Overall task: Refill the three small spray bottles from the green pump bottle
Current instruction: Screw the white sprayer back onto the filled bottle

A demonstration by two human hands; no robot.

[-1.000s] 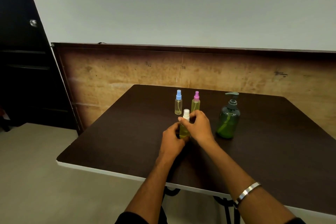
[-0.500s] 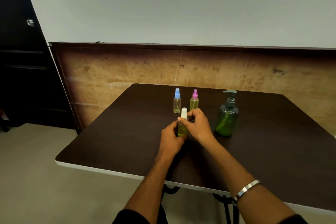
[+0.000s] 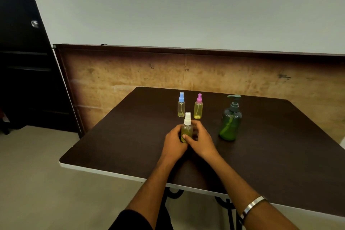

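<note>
Dark table (image 3: 130, 136): blue-capped bottle (image 3: 181, 105), pink-capped bottle (image 3: 198, 107) behind hands-held bottle (image 3: 187, 129)

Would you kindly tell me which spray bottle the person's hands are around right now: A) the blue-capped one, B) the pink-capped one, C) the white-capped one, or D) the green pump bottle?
C: both hands, left hand and right hand, wrap the white-capped spray bottle, while the blue-capped bottle, pink-capped bottle and green pump bottle stand apart, untouched.

Both hands cover the lower half of the white-capped spray bottle (image 3: 187, 129); the worktop (image 3: 280, 155) runs off the right edge.
</note>
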